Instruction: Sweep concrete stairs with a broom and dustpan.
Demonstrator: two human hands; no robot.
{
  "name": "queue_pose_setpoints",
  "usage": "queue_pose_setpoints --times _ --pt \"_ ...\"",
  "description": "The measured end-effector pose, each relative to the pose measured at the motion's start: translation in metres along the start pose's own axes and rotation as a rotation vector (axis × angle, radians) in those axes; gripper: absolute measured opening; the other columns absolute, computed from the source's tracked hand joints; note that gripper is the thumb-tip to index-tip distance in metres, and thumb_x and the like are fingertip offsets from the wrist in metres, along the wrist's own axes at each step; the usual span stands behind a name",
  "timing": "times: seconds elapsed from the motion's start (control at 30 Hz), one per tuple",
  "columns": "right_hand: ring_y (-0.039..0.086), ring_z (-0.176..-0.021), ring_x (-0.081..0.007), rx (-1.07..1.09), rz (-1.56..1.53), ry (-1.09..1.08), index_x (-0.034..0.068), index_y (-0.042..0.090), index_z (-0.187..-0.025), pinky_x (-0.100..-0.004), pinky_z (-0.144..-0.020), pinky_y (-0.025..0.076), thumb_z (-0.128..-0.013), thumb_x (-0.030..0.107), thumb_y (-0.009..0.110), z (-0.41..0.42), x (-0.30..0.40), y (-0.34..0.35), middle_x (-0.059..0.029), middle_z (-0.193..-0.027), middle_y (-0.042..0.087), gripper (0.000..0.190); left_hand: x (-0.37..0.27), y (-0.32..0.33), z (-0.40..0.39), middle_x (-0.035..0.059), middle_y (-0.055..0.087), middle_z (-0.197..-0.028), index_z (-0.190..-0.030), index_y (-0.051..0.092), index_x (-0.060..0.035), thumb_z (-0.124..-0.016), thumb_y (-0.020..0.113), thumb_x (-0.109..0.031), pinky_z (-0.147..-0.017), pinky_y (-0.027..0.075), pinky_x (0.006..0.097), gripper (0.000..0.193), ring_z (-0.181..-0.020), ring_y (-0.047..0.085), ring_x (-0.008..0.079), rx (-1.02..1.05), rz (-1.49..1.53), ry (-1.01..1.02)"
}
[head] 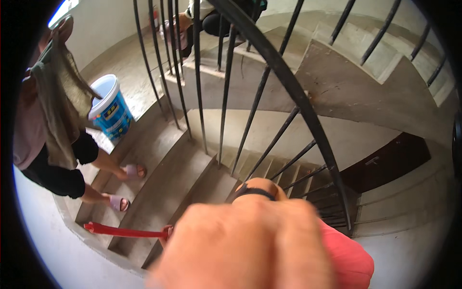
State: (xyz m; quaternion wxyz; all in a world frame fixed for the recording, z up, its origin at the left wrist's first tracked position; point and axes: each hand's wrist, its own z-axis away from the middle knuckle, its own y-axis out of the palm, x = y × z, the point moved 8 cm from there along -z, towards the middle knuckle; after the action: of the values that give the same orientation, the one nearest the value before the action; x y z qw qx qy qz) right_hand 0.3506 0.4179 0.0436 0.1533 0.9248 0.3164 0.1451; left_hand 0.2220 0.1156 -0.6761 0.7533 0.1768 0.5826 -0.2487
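A large blurred hand, apparently my right hand (238, 245), fills the lower middle, close to the camera. Its fingers are bent, and what they may hold is hidden. To its left, a red stick-like handle (126, 231) lies across the view above the steps. Fingers, apparently of my left hand (167, 233), wrap its near end; the rest of that hand is hidden. Beyond the large hand shows skin with a black band (258, 192); I cannot tell which body part it is. Coral-pink cloth (346, 253) shows at the lower right.
Concrete stairs (180, 166) curve down beside a black metal railing (299, 90). On the left, a person (32, 137) in purple slippers stands on the steps with draped cloth. A blue-and-white bucket (113, 112) stands on the landing. Behind the bars, another person (213, 21) crouches. A dark door (386, 162) is lower right.
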Motion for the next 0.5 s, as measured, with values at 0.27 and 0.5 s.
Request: queue_pose_setpoints --times 0.27,0.5 --pt "0.05 -0.079 -0.0218 0.091 0.835 0.292 0.006 0.034 -0.125 -0.032 -0.066 0.044 -0.08 0.019 0.063 0.092 -0.105 -0.051 -0.0112 -0.095 0.044 0.055 -0.156 0.077 -0.024 0.0158 0.019 -0.131 -0.13 0.023 -0.0184 -0.08 0.063 -0.035 -0.08 0.04 0.0559 0.066 -0.109 0.041 0.032 -0.163 -0.188 0.138" --pt "0.048 -0.078 -0.0176 -0.163 0.609 0.888 0.004 0.039 -0.12 -0.0321 -0.067 0.042 -0.084 0.029 0.061 0.186 -0.177 -0.074 -0.0098 -0.088 0.047 0.049 -0.153 0.099 -0.013 0.0148 0.024 -0.122 -0.122 0.028 -0.0159 -0.081 0.062 -0.034 -0.076 0.04 0.0525 0.057 -0.102 0.042 0.0297 -0.165 -0.301 0.124"
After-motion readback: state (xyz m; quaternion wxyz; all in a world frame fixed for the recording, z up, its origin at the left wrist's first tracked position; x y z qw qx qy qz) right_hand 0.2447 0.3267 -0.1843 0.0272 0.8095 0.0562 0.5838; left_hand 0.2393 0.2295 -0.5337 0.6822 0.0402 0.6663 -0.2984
